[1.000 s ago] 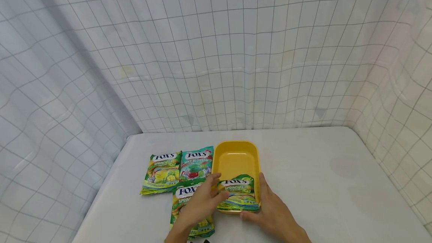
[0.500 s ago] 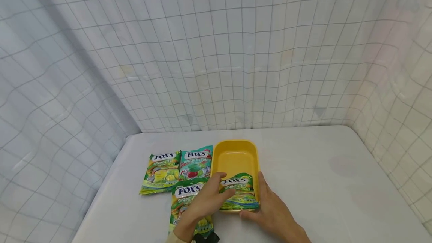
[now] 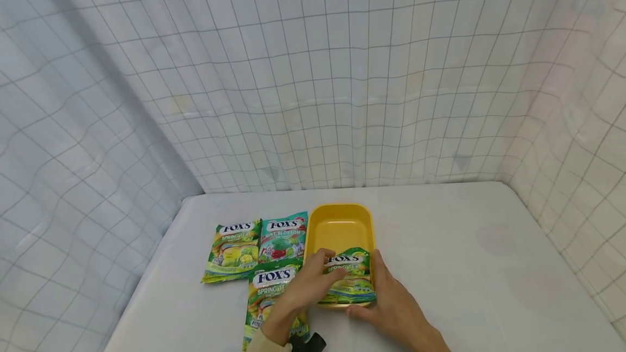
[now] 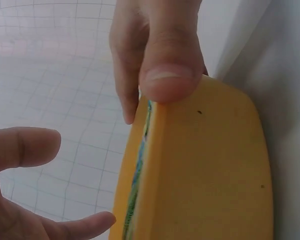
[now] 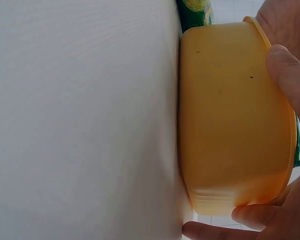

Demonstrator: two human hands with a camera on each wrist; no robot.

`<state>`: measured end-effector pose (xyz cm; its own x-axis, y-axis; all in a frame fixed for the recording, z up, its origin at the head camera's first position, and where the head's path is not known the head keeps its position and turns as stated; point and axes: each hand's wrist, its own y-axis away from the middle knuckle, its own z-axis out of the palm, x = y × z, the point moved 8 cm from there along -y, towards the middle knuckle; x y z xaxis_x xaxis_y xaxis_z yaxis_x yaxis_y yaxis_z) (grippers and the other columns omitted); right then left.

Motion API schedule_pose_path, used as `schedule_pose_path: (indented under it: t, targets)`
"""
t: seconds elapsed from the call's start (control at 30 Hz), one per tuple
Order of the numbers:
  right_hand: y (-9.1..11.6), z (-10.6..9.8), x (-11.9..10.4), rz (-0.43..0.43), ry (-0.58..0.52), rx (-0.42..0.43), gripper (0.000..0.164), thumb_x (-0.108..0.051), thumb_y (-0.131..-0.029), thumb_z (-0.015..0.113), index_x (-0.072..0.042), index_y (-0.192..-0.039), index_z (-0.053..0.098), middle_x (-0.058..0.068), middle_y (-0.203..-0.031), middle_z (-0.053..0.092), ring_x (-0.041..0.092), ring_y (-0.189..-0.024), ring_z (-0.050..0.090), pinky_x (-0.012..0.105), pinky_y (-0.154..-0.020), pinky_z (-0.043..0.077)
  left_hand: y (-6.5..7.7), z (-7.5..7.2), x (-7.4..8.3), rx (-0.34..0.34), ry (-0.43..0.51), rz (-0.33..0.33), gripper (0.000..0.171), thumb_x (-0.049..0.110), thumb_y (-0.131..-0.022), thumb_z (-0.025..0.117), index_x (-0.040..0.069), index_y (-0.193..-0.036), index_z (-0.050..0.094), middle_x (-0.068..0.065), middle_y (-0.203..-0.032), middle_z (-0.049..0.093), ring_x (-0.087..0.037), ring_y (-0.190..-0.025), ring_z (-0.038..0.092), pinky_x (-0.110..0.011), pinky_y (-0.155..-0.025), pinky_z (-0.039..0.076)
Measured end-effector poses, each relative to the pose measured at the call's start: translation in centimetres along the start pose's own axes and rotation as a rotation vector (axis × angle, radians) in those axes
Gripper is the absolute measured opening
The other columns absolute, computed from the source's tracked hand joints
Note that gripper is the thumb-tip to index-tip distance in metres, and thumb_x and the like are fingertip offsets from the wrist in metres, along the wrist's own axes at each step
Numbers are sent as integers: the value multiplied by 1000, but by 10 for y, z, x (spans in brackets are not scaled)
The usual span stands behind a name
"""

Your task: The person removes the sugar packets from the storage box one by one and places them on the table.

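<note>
A green-and-yellow candy bag lies in the near half of the yellow plastic tub. My left hand hovers at the tub's left rim, thumb spread over the bag. In the left wrist view, the left hand has thumb and finger apart, with nothing pinched between them. My right hand grips the tub's near right corner. In the right wrist view, its thumb presses the rim and its fingers wrap the side. The left hand covers part of the bag and left rim.
Another green candy bag lies partly under the left forearm. Farther left are a second green bag and a teal mint bag touching the tub. White table stretches to the right; gridded white curtains surround it.
My left hand has shifted slightly to the right over the bag. The candy bag's left edge has moved a little right within the tub. The right hand has kept its hold.
</note>
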<state>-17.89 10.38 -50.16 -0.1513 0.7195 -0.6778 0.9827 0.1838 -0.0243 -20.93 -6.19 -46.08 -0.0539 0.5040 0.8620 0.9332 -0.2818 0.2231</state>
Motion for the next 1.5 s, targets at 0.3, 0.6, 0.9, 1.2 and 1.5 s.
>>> schedule_pose_path:
  t: [0.3, 0.6, 0.9, 1.2, 1.5]
  targets:
    - [0, 0, 1, 14, -16, -2, 134, -66, -72, 82, -2, -163, 8, 22, -163, 28, 38, -138, 46, 52, -108, 42, -7, 1, -8, 51, 79, -10, 69, 33, -97, 67, -3, -149, 38, -28, -146, 41, -38, -120, 52, -62, -98, 43]
    - [1, 0, 0, 0, -13, 3, 134, -67, -72, 82, -1, -162, 8, 22, -162, 29, 39, -137, 46, 52, -107, 43, -9, 1, -9, 87, 212, -9, 76, 26, -96, 69, -6, -152, 28, -30, -148, 36, -39, -119, 53, -62, -101, 40]
    - [1, -1, -1, -5, -8, 8, 134, -69, -72, 80, 0, -162, 9, 22, -163, 28, 40, -139, 44, 53, -108, 42, -6, -11, -9, 161, 324, -47, 70, 22, -94, 72, -3, -148, 36, -31, -149, 38, -47, -131, 45, -62, -104, 41]
    - [2, -1, 1, 6, 1, 5, 134, -70, -71, 80, 0, -162, 10, 23, -162, 28, 40, -140, 43, 53, -107, 42, -12, -7, -14, 93, 644, -62, 70, 10, -94, 68, -10, -148, 28, -28, -134, 48, -28, -109, 58, -42, -99, 50]
    - [1, 1, 1, -2, 2, 6, 134, -72, -72, 78, -1, -162, 9, 22, -163, 27, 39, -141, 42, 52, -109, 41, -19, 4, -20, 50, 655, -72, 69, 8, -92, 69, -1, -151, 34, -20, -125, 47, -28, -105, 59, -37, -87, 55]
